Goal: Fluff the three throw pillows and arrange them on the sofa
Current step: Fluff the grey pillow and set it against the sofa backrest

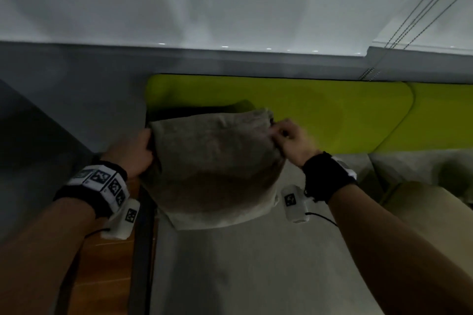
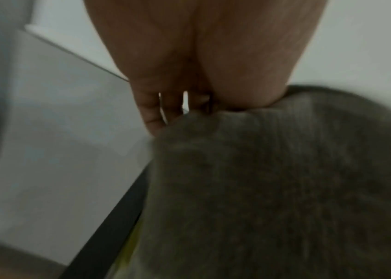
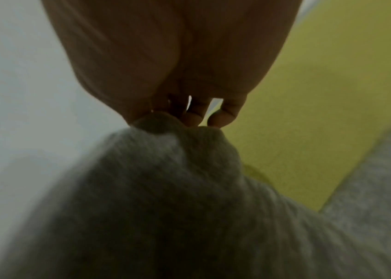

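A grey-brown textured throw pillow [image 1: 215,161] stands at the left end of the sofa, leaning toward the lime-green backrest [image 1: 320,112]. My left hand [image 1: 139,152] grips its upper left corner, and the left wrist view shows the fingers [image 2: 151,113] curled into the fabric [image 2: 273,179]. My right hand [image 1: 288,139] pinches the upper right corner; in the right wrist view the fingertips [image 3: 216,118] bunch the cloth [image 3: 165,188]. The pillow's lower edge rests on the grey seat cushion [image 1: 243,263]. A second pale pillow [image 1: 425,199] lies at the right edge.
A grey wall panel [image 1: 64,84] and white wall rise behind the sofa. Blind cords [image 1: 422,7] hang at the upper right. A dark sofa frame edge [image 1: 142,250] and wooden floor [image 1: 107,263] lie left of the seat.
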Demonstrator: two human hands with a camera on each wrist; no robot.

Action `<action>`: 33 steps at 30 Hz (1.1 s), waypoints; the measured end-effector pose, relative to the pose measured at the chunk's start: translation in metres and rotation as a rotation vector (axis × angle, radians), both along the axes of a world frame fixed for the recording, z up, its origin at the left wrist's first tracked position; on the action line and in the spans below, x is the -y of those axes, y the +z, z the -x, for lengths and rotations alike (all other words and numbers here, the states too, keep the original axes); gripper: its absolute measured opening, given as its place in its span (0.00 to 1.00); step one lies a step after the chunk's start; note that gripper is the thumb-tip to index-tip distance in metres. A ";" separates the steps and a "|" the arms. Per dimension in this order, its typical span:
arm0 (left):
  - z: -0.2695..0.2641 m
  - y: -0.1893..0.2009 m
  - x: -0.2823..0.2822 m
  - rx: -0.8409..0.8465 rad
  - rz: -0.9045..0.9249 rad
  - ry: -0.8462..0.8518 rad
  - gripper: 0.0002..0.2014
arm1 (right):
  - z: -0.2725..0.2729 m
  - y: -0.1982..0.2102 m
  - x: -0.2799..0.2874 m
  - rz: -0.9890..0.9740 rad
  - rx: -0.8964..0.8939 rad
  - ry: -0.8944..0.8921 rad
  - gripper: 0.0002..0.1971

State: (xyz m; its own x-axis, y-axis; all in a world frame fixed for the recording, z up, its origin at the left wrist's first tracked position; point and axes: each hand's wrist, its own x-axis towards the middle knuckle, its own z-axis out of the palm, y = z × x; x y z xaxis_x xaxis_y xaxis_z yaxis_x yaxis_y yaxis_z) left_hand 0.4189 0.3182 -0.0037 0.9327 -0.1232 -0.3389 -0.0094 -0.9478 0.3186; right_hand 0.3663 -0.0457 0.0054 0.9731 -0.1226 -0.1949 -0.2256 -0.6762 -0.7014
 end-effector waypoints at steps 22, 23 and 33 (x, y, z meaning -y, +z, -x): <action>0.005 0.026 0.007 0.372 0.367 0.588 0.26 | -0.042 0.034 0.083 -0.307 0.402 -0.408 0.19; 0.004 0.026 0.009 0.385 0.379 0.579 0.25 | -0.043 0.031 0.081 -0.333 0.305 -0.324 0.16; 0.006 0.023 0.006 0.444 0.365 0.562 0.23 | -0.049 0.032 0.063 -0.798 0.145 -0.348 0.09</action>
State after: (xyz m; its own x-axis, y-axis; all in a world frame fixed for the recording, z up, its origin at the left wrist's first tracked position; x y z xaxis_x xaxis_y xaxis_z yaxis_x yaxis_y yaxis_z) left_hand 0.4129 0.3119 0.0195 0.9263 0.3735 0.0493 0.2395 -0.6850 0.6881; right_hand 0.4150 -0.1088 0.0373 0.9276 -0.2968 -0.2270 -0.2002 0.1183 -0.9726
